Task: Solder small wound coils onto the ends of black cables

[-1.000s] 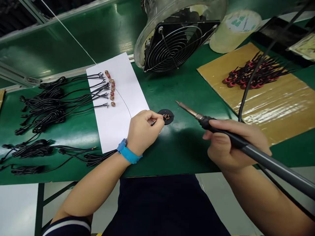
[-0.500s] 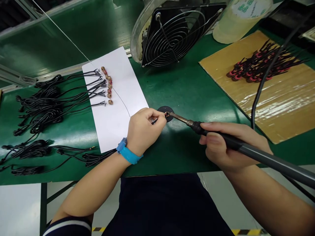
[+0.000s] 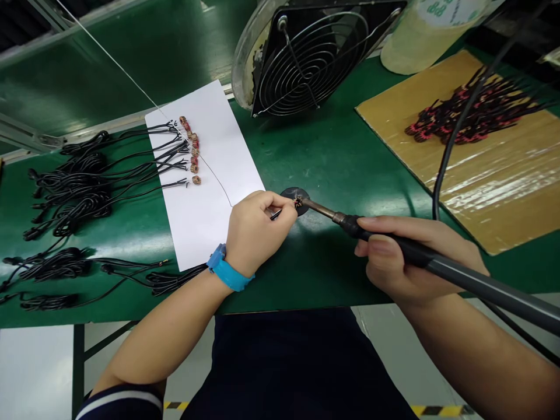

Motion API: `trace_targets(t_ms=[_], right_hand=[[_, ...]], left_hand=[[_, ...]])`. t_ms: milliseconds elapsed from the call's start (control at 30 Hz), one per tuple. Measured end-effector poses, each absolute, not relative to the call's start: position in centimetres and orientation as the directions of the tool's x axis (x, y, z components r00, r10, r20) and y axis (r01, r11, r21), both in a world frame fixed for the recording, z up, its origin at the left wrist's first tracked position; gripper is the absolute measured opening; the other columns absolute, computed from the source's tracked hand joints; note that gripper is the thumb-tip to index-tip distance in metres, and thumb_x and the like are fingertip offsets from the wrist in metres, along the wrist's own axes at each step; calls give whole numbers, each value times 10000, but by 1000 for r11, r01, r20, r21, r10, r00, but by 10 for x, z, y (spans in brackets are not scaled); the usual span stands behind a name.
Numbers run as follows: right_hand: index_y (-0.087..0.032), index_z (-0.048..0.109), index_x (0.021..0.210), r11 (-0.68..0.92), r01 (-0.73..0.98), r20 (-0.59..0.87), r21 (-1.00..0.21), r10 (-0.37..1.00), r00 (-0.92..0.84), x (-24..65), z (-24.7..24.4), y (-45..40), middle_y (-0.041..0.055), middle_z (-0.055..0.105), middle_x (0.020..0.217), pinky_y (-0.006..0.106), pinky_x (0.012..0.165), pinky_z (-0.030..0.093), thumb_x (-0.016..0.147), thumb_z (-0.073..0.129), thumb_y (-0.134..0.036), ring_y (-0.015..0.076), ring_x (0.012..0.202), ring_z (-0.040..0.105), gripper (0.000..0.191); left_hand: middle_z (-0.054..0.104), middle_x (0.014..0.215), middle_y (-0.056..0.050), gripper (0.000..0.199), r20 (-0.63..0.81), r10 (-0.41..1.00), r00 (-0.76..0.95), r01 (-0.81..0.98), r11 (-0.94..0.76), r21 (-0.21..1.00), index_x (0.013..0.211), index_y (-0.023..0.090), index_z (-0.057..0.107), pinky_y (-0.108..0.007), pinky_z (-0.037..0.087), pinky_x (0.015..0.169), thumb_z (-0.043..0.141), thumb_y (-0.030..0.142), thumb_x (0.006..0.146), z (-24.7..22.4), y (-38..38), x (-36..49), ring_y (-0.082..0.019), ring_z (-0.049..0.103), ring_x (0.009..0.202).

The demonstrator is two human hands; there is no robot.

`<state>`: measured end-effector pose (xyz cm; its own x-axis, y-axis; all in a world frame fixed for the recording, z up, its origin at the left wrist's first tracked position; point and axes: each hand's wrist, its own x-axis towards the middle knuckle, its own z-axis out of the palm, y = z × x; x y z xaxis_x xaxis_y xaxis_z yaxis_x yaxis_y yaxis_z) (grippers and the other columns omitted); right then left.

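My left hand (image 3: 262,227), with a blue wristband (image 3: 231,275), is pinched on a black cable (image 3: 276,214); a short dark piece shows between the fingers. A thin solder wire (image 3: 216,179) runs from the upper left to behind this hand. Just past my fingertips sits a small copper-coloured coil part (image 3: 298,202) over a round black disc (image 3: 289,193). My right hand (image 3: 415,251) is wrapped round a soldering iron (image 3: 481,287). Its tip meets or nearly meets the coil part; exact contact is too small to tell.
White paper (image 3: 210,221) bears a row of small coils (image 3: 195,153) and the ends of black cable bundles (image 3: 83,204). A caged fan (image 3: 306,76) stands at the back. Right are a tape roll (image 3: 411,49), cardboard (image 3: 481,204) with red-black parts (image 3: 464,119), and the iron's cord (image 3: 450,134).
My hands stay almost in place, with the iron's tip still at the coil part. The cord on the right has swung slightly left, and the view has shifted a little.
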<state>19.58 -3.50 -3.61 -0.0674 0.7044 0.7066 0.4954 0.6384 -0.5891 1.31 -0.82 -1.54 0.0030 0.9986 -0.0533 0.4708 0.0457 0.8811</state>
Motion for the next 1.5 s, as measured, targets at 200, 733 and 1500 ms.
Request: trace_targets(t_ms=[200,733,1500], right_hand=[[-203,682,934,660,473,721,-584,689,-72,197,-39,-34,-7,679,734,198,475,501,771,650,-184,96,533,617,167],[-209,625,1034,675,501,703,-541,690,-171,194,-28,-28,19,658,744,226,545,508,753,659,-103,112,592,607,302],[-213,576,931,441,618,398,-650,891,-217,163,-13,1,-18,632,802,220,696,521,760,607,-126,122,751,626,194]], left_hand=[[670,732,-21,134,-64,998,1,469,56,881,649,174,657,-257,447,616,557,165,738,-16,-8,13,-137,584,688],[653,710,-13,133,-79,997,-7,482,73,873,679,160,676,-235,445,616,561,161,746,-15,-8,13,-111,576,650],[679,816,-45,118,180,981,78,463,-196,865,880,143,721,-214,533,709,630,157,808,-20,-11,3,-117,641,767]])
